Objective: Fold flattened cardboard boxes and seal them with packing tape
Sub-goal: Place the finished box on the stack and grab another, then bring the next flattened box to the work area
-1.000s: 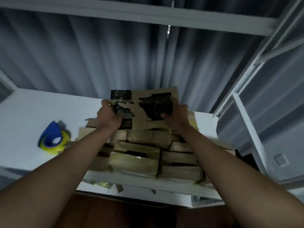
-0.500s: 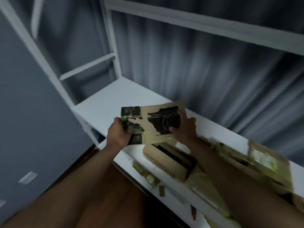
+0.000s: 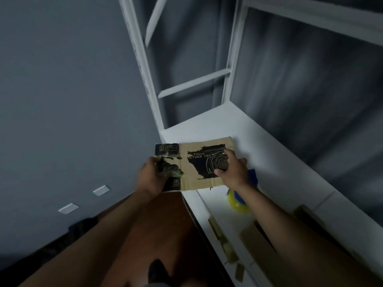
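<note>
Head view: a flattened cardboard box (image 3: 194,162) is held over the bench's (image 3: 279,162) left end, gripped at opposite ends by the left hand (image 3: 152,177) and right hand (image 3: 232,168). It is judged light, stiff yet bendable along its creases; edges are best grasped.

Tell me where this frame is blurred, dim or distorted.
Head view: dim overall, with the white shelf the brightest surface; the curtain is smeared by motion blur; the wide-angle lens bends the shelf frame; the printed flattened cardboard box between the left hand and right hand stays fairly sharp, its lettering partly readable.
</note>
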